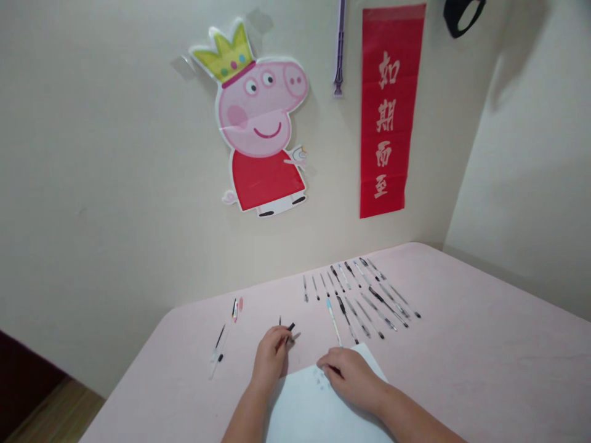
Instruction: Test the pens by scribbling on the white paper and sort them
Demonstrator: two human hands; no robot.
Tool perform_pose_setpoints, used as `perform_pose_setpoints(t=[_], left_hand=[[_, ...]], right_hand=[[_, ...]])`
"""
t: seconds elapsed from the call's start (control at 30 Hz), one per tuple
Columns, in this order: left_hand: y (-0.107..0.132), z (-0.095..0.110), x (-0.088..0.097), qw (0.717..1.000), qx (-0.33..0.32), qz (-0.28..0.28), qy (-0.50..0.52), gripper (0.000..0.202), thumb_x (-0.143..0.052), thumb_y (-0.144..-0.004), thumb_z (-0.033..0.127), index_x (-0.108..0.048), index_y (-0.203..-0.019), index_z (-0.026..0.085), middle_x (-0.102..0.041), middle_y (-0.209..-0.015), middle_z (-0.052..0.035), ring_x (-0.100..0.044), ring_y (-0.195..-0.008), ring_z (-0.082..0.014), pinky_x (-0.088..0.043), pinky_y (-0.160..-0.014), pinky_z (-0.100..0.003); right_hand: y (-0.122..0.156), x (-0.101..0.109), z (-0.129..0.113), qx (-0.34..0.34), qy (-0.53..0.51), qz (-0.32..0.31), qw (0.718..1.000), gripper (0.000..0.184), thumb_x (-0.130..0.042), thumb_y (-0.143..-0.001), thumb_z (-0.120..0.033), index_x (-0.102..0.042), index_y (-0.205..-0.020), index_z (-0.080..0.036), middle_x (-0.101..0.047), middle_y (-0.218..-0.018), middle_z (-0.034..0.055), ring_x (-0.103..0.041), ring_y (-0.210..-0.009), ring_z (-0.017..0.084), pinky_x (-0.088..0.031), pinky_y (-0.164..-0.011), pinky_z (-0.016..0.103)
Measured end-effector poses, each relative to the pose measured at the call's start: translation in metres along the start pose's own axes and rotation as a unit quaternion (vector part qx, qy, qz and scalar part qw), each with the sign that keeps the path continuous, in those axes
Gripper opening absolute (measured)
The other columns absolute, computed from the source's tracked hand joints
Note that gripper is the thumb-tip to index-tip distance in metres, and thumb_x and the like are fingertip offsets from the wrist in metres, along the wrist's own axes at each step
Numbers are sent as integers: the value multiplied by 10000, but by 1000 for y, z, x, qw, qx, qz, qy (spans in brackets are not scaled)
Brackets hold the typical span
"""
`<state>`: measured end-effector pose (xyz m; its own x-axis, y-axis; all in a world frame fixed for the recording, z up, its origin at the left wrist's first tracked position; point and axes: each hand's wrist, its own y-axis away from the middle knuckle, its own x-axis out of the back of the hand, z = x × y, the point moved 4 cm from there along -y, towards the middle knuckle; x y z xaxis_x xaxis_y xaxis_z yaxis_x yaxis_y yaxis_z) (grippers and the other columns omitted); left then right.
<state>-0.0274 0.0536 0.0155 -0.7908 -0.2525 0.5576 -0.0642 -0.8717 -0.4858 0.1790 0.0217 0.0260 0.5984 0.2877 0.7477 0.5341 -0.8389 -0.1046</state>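
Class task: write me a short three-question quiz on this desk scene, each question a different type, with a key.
1. True or false: the right hand rests on the white paper.
2. The left hand holds: A a pen; B scissors; C a cup.
3. What colour is the wall banner?
Key: 1 true; 2 A; 3 red.

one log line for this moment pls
left hand: touching pen parts | right hand: pen on paper | pen row: behind paper | table: pink
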Motion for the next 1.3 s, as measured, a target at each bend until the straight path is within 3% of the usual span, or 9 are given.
perform_pose_setpoints(t=[0.2, 0.57, 0.83, 1.1, 1.3], left_hand=[[0, -15, 11, 995, 25, 98, -15, 246, -460, -812, 210, -700, -856, 187, -642, -938, -90, -617, -909, -218, -509, -812, -378], [2, -2, 9, 979, 90, 8, -184, 218, -469, -827, 166, -650, -948, 177, -575, -1045, -90, -575, -984, -221, -459, -897, -368], [2, 9, 12, 934, 140, -34, -326, 86, -513, -785, 198, -583, -757, 157, -524, -858, -79, -546, -840, -223, -430, -785, -335], [3, 11, 13, 928, 136, -43, -344, 137, -475, -795, 150, -577, -705, 171, -534, -881, -79, -545, -859, -209, -422, -772, -305], [0, 11, 17, 954, 109, 4, -278, 175, -457, -823, 165, -602, -726, 174, -548, -923, -92, -553, -897, -228, -444, -835, -354]], right_hand=[[0, 0, -1, -3, 1, -3, 1000, 311, -439, -843, -156, -730, -929, -220, -704, -880, 40, -623, -854, 173, -411, -779, 244], [1, 1, -3, -2, -2, 0, 1000, 309, -439, -856, -159, -731, -930, -227, -704, -873, 38, -622, -839, 176, -418, -771, 250], [1, 1, -1, -3, 2, 1, 1000, 304, -442, -867, -181, -727, -963, -221, -705, -895, 46, -621, -872, 182, -415, -795, 261], [0, 1, -2, -2, 1, 3, 1000, 309, -440, -862, -168, -730, -954, -223, -706, -892, 46, -626, -863, 182, -417, -791, 262], [1, -1, 1, -3, -27, 20, 999, 300, -448, -855, -157, -723, -965, -213, -691, -891, 51, -619, -859, 182, -429, -789, 266]])
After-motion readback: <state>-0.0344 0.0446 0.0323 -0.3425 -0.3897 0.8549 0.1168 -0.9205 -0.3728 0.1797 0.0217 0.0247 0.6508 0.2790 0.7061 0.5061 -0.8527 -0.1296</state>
